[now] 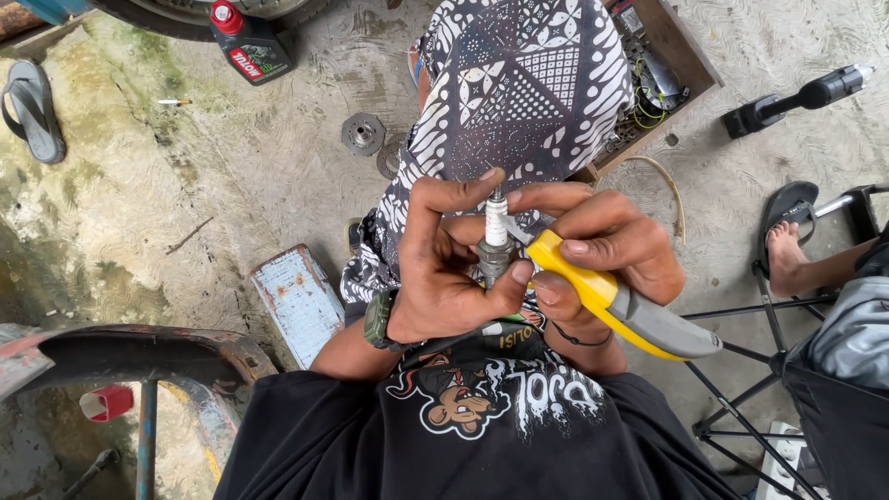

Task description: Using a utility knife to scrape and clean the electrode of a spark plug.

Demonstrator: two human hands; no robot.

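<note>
My left hand [444,264] grips a spark plug [496,236] upright, fingers wrapped round its metal base and white insulator. My right hand [602,255] holds a yellow and grey utility knife [620,306], its tip against the plug near the base. Both hands hover over my lap, which is covered by black-and-white patterned cloth [519,83]. A dark watch [377,319] sits on my left wrist.
A black oil bottle [248,42] with a red cap stands on the concrete at the top left. A wooden box [662,65] of wires and parts lies at the top right. A metal disc [362,133], a sandal [33,106] and another person's foot [787,255] are nearby.
</note>
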